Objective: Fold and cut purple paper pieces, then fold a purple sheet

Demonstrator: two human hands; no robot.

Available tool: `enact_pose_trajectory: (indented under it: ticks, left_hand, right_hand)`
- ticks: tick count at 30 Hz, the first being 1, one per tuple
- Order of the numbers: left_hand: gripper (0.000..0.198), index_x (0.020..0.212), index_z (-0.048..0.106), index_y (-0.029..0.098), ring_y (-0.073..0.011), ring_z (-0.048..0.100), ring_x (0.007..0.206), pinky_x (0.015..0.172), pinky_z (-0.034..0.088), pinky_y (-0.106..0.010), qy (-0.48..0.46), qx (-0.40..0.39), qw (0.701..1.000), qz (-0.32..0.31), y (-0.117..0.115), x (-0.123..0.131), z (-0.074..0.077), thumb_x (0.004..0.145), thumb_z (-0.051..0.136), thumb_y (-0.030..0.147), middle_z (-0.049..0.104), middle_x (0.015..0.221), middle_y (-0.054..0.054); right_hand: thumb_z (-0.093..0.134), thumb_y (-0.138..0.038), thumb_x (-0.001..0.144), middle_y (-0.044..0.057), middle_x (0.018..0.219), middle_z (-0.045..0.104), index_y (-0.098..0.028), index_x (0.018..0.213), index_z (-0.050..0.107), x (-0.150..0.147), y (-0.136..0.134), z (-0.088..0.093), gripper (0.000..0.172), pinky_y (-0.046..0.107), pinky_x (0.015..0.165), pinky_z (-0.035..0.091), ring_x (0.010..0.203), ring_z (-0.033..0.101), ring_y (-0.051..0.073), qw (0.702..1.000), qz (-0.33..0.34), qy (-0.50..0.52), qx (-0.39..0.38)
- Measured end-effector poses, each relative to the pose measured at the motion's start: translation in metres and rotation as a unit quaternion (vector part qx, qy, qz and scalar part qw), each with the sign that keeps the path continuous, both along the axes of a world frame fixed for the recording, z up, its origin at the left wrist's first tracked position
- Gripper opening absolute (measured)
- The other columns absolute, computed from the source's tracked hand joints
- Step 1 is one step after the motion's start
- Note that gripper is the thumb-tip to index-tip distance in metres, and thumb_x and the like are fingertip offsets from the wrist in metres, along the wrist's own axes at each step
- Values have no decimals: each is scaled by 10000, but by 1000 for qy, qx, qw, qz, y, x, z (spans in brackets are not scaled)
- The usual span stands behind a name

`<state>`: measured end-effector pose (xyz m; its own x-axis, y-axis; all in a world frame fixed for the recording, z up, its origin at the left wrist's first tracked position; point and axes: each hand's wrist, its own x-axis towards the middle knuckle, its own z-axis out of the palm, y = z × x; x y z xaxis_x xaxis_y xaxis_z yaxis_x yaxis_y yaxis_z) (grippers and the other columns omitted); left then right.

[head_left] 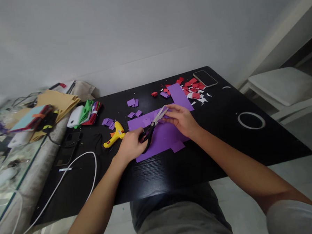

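Note:
My left hand (pixel 131 145) is closed around the black handles of a pair of scissors (pixel 154 124), whose silver blades point up and right over a purple sheet (pixel 162 137) lying on the black table (pixel 225 141). My right hand (pixel 181 119) rests on the same sheet, its fingertips pinching a small purple piece by the blade tips. A narrower purple strip (pixel 179 96) lies just beyond.
A yellow glue gun (pixel 115 133) lies left of the sheet, with small purple squares (pixel 133 103) around it. Red and white scraps (pixel 193 89) and a phone (pixel 205 78) sit at the far right. A white cable (pixel 77 170), another phone (pixel 68 147) and stacked papers (pixel 53 105) are at left.

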<state>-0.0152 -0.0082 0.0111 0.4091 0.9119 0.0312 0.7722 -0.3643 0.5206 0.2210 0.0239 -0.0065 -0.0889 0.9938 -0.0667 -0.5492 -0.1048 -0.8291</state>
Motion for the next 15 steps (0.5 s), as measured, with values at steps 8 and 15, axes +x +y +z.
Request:
enact_pose_trajectory:
  ticks: [8,15]
  left_hand:
    - [248,700,431,233,-162,466,565,585,298,-292,13,6,1000,-1,0,0,0,844,603,337,518,608,10]
    - [273,682,417,236,-167,483,562,577,289,-293,16,8,1000,5,0,1,0,847,598,357,542,607,-1]
  right_hand:
    - [868,-219,702,38,935,737,-231,932,740,1,-1,0,263,510,1025,592,981,730,252,1000,0,-12,3]
    - [870,-222,703,35,942,739,-238,927,739,0,-2,1,259,518,1026,591,990,727,255,1000,5,-16,7]
